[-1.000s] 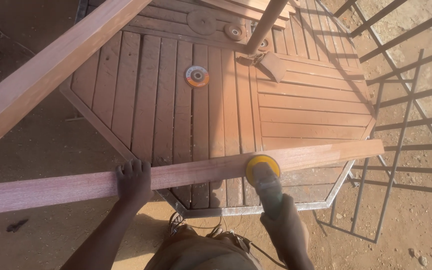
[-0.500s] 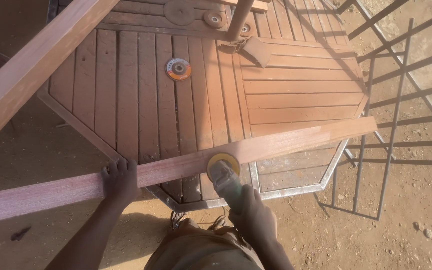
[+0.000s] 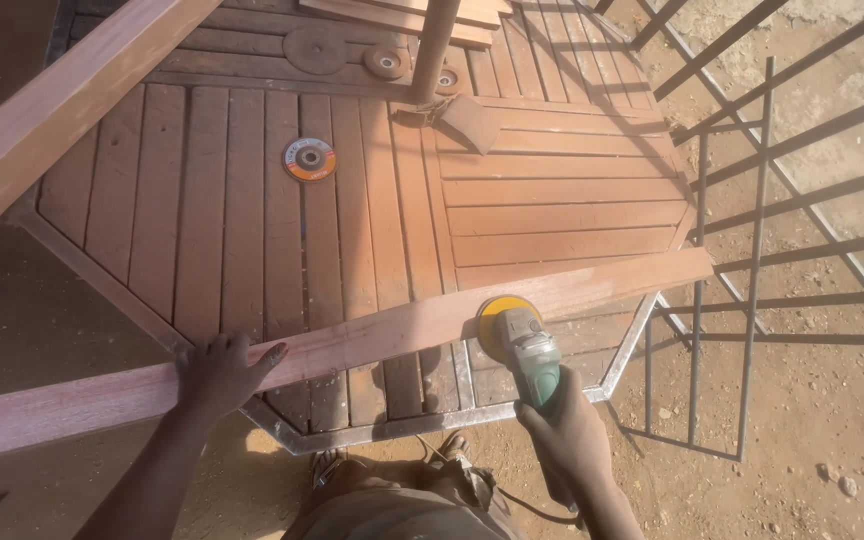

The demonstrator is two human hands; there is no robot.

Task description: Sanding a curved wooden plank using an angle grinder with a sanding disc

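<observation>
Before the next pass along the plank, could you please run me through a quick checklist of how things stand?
1. Left hand pressing flat on the plank: ok.
2. Right hand gripping the green angle grinder: ok.
3. Yellow sanding pad against the plank's near edge: ok.
4. Left hand well apart from the pad: ok.
5. Plank resting across the slatted wooden table, ends overhanging; any clamp: cannot tell.
6. Spare disc lying clear of the plank: ok.

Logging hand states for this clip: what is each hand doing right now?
Left hand: open, pressed flat on the long wooden plank.
Right hand: closed around the angle grinder.
</observation>
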